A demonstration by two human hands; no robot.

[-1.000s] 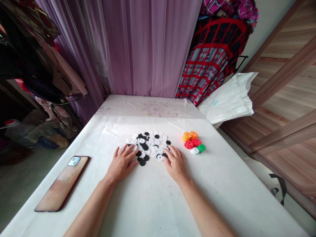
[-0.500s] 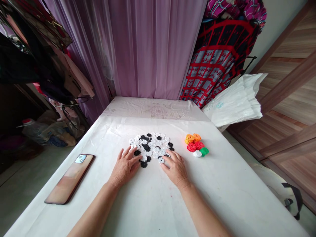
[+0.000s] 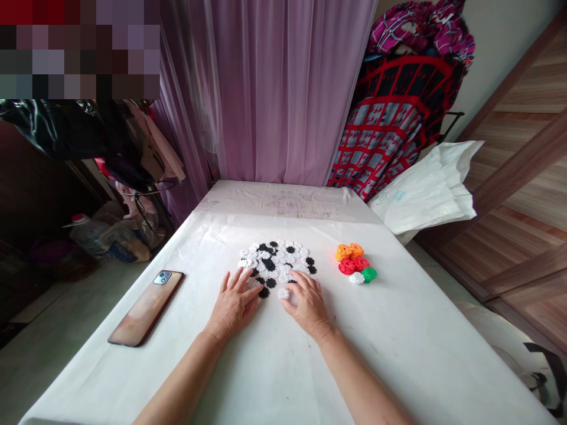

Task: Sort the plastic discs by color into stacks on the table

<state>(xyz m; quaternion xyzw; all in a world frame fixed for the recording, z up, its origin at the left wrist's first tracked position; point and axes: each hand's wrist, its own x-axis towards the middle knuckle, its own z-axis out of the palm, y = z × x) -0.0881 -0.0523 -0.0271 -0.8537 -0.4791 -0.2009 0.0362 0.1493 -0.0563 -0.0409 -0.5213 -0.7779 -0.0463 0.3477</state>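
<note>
Flat plastic snowflake discs, white and black, lie in a loose pile at the middle of the table. My left hand rests at the pile's near left edge, palm down with its fingers spread, beside a few black discs. It holds nothing that shows. At the near right edge is my right hand, its fingers curved. Its thumb and index finger are around one white disc close to the tabletop. Part of the pile is hidden under the fingers of both hands.
Orange, red, white and green snowflake pieces form a small cluster right of the pile. A phone lies face down at the left. A white bag leans past the table's right edge. A purple curtain hangs behind.
My right thumb and index finger have drawn together around a white disc, which has come left and nearer to me. The left hand has hardly moved. The camera view has shifted slightly.
</note>
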